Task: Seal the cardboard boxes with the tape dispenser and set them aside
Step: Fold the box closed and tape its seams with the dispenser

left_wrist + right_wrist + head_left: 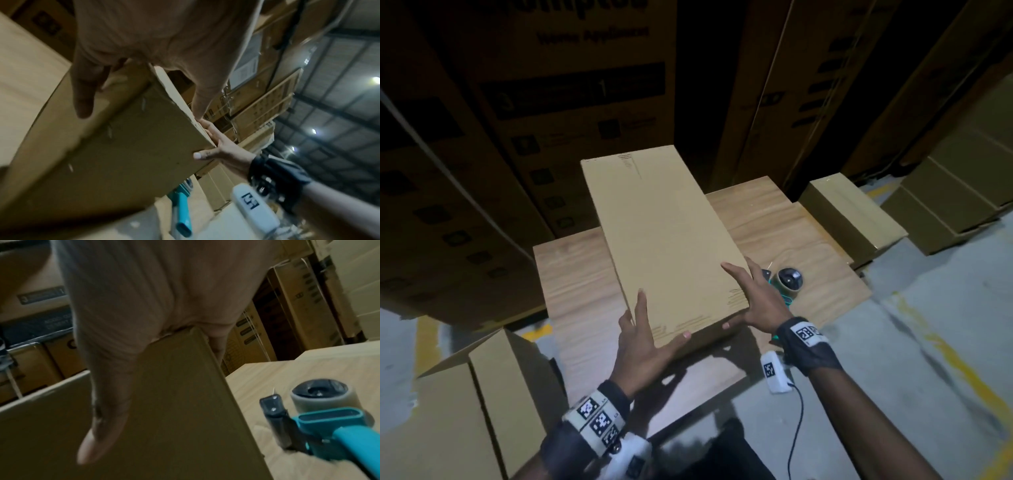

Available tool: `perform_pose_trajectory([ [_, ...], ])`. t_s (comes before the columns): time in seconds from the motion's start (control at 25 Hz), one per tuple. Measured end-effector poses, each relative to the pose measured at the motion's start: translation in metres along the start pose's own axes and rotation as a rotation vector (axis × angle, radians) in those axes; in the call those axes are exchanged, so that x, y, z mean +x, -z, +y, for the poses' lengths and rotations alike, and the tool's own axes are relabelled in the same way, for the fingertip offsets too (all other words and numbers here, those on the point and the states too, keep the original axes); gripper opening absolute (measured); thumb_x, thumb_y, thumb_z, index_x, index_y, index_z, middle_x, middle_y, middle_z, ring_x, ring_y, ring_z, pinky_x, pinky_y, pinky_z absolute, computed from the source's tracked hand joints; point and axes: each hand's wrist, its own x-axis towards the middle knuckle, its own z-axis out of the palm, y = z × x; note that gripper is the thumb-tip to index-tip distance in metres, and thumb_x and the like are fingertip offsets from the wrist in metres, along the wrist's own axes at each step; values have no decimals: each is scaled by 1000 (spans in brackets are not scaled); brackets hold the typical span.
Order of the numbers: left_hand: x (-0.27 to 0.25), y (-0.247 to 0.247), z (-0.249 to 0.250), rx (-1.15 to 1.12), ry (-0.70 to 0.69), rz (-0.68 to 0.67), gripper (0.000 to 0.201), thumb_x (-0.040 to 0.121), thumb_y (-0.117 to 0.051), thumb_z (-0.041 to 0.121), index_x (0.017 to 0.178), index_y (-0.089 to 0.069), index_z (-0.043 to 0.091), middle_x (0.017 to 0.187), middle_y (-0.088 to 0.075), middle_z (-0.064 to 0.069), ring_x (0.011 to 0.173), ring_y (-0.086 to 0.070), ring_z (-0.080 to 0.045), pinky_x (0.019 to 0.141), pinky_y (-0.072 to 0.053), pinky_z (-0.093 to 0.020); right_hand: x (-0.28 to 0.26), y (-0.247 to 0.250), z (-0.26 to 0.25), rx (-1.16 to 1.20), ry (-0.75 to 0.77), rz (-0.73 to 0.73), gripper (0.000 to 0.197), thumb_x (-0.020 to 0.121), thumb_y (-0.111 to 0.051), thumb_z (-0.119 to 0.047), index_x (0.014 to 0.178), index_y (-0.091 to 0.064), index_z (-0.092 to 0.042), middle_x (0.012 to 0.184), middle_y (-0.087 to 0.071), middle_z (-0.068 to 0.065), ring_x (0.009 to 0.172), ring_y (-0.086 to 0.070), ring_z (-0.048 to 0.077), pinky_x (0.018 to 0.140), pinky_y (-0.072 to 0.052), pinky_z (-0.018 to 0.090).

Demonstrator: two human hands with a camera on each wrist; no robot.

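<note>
A long cardboard box (664,236) is held over the middle of the counter (571,274), its far end reaching past the counter's back edge. The left hand (643,337) is at its near end, the right hand (760,298) at its near right corner. Just right of that hand the tape dispenser (789,279) lies on the counter. A closed box (852,214) sits at the counter's far right corner, more boxes (955,202) on the floor beyond it. An open box (482,394) stands at the near left. Tall cartons (571,102) rise behind the counter
</note>
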Motion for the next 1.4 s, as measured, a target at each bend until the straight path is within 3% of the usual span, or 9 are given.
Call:
perform_pose_trajectory([
  [0.12, 4, 7, 15, 386, -71, -60, 104, 73, -66, 83, 152, -19, 34, 136, -45, 2, 117, -56, -22, 91, -52, -38, 11, 23, 35, -16, 50, -11, 138, 47, -101, -42, 151, -13, -61, 169, -2, -15, 152, -23, 25, 115, -38, 56],
  [0.28, 21, 36, 36, 952, -344, -60, 105, 55, -49, 104, 138, -44, 40, 111, -56, 6, 90, -45, -12, 75, -43, -32, 1, 25, 116, 287, -177, 125, 129, 59, -99, -31, 156, -15, -47, 165, -25, -5, 144, -33, 17, 113, -37, 50],
  [0.44, 51, 34, 36, 1221, -583, -91, 119, 59, -36, 106, 154, -42, 34, 144, -52, -10, 116, -51, -32, 88, -50, -50, -1, -4, 196, 366, -613, -42, 90, 76, -89, -38, 147, -36, -20, 149, -53, 7, 126, -57, 24, 98, -49, 34],
  [0.6, 82, -9, 52, 1165, -521, -206, 119, 61, -30, 107, 162, -15, 44, 172, -11, -6, 154, -17, -35, 117, -23, -65, 26, -28, 214, 604, -739, -131, 70, 83, -84, -38, 134, -39, -21, 130, -60, 11, 90, -65, 20, 64, -54, 30],
  [0.72, 89, -37, 61, 1092, -459, -174, 124, 55, -38, 106, 161, -8, 49, 173, -3, 3, 157, -5, -26, 122, -13, -61, 44, -44, 215, 899, -795, -3, 63, 86, -80, -20, 129, -34, -26, 126, -59, 16, 98, -67, 31, 82, -61, 47],
  [0.92, 89, -65, 74, 1057, -409, -52, 125, 51, -41, 108, 159, -15, 51, 171, -17, 4, 154, -24, -26, 119, -24, -57, 46, -11, 225, 1014, -787, 278, 50, 87, -59, -15, 132, -42, -30, 100, -66, 16, 76, -66, 29, 69, -61, 45],
  [1.12, 64, -103, 93, 1006, -305, 45, 124, 50, -39, 111, 149, -49, 36, 152, -51, -11, 126, -55, -38, 93, -39, -54, 31, 53, 231, 1004, -782, 519, 48, 95, -59, -14, 137, -43, -31, 93, -61, 11, 70, -61, 23, 53, -55, 37],
  [1.2, 57, -128, 108, 963, -252, 62, 128, 48, -38, 112, 141, -59, 27, 138, -57, -14, 113, -56, -35, 88, -39, -52, 36, 77, 238, 999, -691, 571, 57, 96, -62, -14, 145, -40, -32, 98, -60, 6, 72, -59, 17, 55, -48, 32],
  [1.4, 58, -195, 144, 925, -304, -22, 121, 53, -40, 108, 134, -61, 22, 132, -57, -13, 116, -51, -31, 90, -44, -54, 49, 126, 218, 1005, -447, 562, 56, 89, -70, -21, 129, -41, -46, 111, -58, -9, 103, -63, 24, 89, -57, 51],
])
